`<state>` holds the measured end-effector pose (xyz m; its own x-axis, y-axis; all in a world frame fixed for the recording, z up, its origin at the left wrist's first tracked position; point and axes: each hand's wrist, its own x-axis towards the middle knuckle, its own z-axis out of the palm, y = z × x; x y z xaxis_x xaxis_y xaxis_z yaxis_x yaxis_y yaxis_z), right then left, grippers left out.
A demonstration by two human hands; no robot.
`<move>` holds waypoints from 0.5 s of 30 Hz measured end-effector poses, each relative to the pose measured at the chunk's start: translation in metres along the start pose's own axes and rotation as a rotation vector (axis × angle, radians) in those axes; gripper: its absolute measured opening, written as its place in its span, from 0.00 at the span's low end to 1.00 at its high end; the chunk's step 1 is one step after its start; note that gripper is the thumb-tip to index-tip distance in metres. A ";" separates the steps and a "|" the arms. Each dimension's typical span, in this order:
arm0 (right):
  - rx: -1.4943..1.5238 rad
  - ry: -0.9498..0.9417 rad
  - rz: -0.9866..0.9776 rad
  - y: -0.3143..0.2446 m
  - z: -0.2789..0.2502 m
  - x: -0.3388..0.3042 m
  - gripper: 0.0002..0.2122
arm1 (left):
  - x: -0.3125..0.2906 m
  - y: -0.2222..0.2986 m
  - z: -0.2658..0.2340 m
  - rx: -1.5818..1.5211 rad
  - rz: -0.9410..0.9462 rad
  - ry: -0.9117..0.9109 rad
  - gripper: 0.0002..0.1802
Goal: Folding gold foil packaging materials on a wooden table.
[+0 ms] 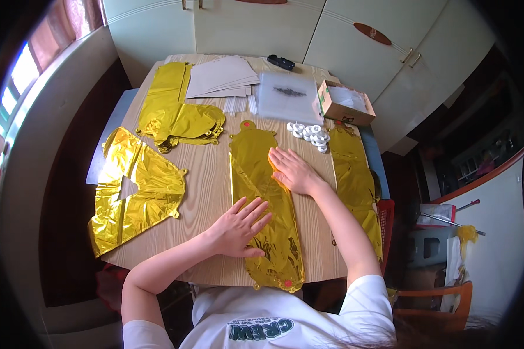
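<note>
A long, flat, gold foil balloon (256,160) lies lengthwise on the table in front of me, its near end reaching the table's front edge. My left hand (239,228) rests on its left side about halfway down, palm down with the fingers spread. Farther up, my right hand (295,170) lies flat across the balloon's right edge, fingers stretched out and the wrist over bare wood. Small tabs stick out at both ends of the foil, and reddish spots show there. Neither hand grips anything that I can see.
More gold foil balloons lie around: a creased one (151,200) at left, a stack (177,110) behind it, others (355,174) at right. Toward the back are grey-white cards (221,75), clear plastic bags (273,107), white ribbon rolls (311,135), a cardboard box (346,110) and a black object (280,61).
</note>
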<state>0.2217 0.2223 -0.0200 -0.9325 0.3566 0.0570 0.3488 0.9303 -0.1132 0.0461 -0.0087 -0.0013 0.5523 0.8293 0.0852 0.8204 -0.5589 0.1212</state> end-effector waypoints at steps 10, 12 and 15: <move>-0.110 0.010 0.002 -0.011 -0.001 -0.003 0.32 | 0.001 0.000 -0.002 0.009 -0.003 -0.008 0.53; -0.112 -0.046 -0.006 -0.024 -0.004 -0.018 0.33 | 0.000 0.000 -0.001 0.006 -0.006 -0.003 0.53; -0.115 -0.112 -0.011 -0.039 -0.009 -0.042 0.33 | 0.000 0.000 0.000 0.008 -0.004 0.005 0.54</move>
<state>0.2479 0.1720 -0.0091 -0.9386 0.3408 -0.0537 0.3412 0.9400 0.0018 0.0462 -0.0082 -0.0012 0.5484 0.8313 0.0900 0.8236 -0.5557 0.1136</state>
